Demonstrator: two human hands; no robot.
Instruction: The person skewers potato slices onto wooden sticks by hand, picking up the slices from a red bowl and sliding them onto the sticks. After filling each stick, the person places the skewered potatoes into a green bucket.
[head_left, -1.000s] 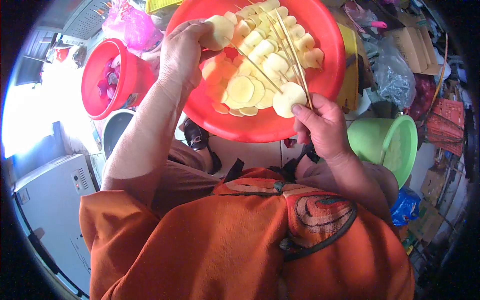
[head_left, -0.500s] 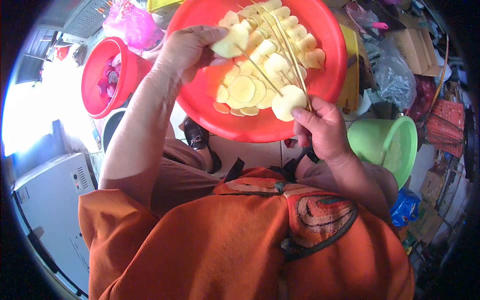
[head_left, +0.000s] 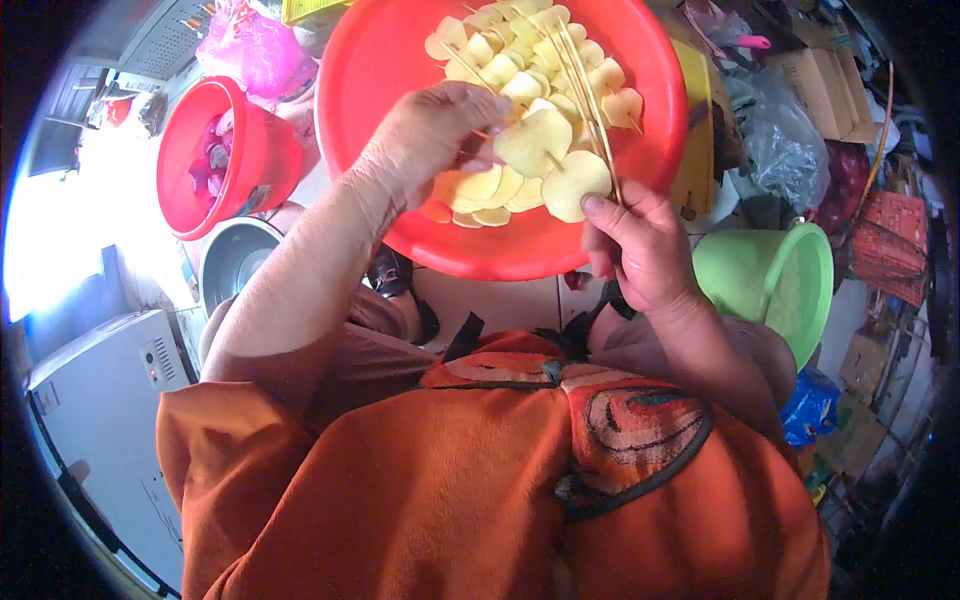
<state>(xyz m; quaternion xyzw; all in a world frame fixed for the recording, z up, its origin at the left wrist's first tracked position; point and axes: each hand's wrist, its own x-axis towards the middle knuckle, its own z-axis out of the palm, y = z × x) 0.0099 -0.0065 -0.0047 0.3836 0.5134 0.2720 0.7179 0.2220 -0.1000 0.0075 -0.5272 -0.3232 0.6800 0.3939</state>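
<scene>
My right hand (head_left: 640, 235) pinches a pale round potato slice (head_left: 577, 186) near its edge. The same hand grips several thin wooden skewers (head_left: 583, 95), which stick up past its fingers. A second potato slice (head_left: 535, 142) sits on one skewer, just up and left of the first, close to touching it. My left hand (head_left: 435, 130) is closed at the left edge of this second slice, with the skewer's end between its fingers. Below both hands, loose flat slices (head_left: 480, 188) and piled, skewered slices (head_left: 510, 60) lie in a big red basin (head_left: 480, 262).
At left are a smaller red bucket (head_left: 235, 190) with purple-red pieces and a grey metal basin (head_left: 238, 262). A green bucket (head_left: 765, 290) stands at right by the knee. A white appliance (head_left: 115, 400) is at lower left; bags and a cardboard box (head_left: 825, 100) crowd the right.
My left hand has moved right and slightly down, sliding the second potato slice along the skewer towards the first. My right hand keeps nearly the same place and grip.
</scene>
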